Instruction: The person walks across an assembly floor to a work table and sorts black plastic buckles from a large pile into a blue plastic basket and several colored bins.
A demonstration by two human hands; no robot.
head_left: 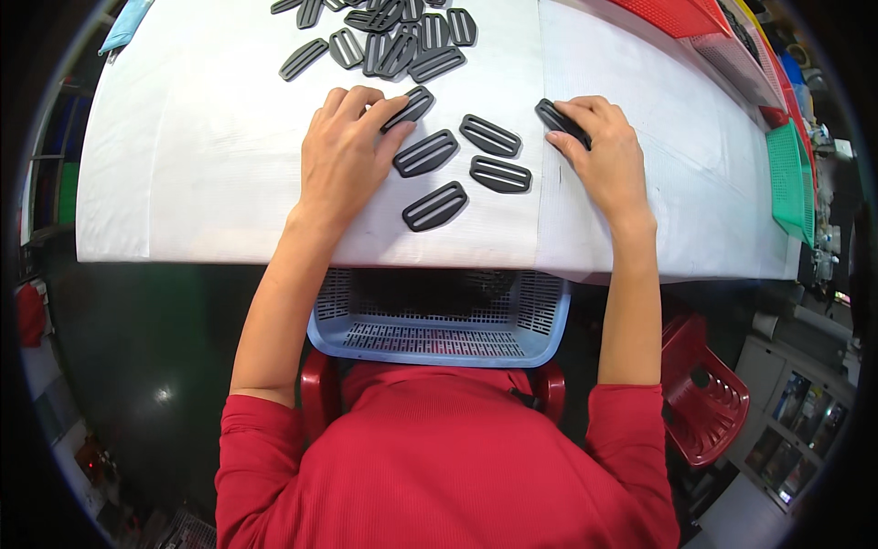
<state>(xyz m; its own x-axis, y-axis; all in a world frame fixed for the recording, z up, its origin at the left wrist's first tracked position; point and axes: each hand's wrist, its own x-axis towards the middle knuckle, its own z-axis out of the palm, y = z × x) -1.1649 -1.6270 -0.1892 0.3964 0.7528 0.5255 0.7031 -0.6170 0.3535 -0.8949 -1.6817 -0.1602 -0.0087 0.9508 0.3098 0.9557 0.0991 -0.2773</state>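
My left hand [352, 151] pinches a black strap slider buckle [413, 107] between thumb and fingers, low over the white table. On the right, my right hand [599, 151] grips another black slider buckle [556, 119] by its sides. Between the hands lie several loose buckles of the same kind: one buckle [425, 154] close to my left thumb, one [436, 207] nearer the table edge, and a pair, the upper buckle [491, 135] and the lower buckle [500, 175], farther right. Beyond my left hand, a pile of black buckles [398, 46] spreads toward the far side.
A blue plastic basket [439, 346] with dark contents sits between me and the white table [229, 210]. Red baskets [663, 14] and a green basket [788, 183] line the table's right side. A red chair [709, 403] stands to the right; a light-blue packet [126, 26] lies far left.
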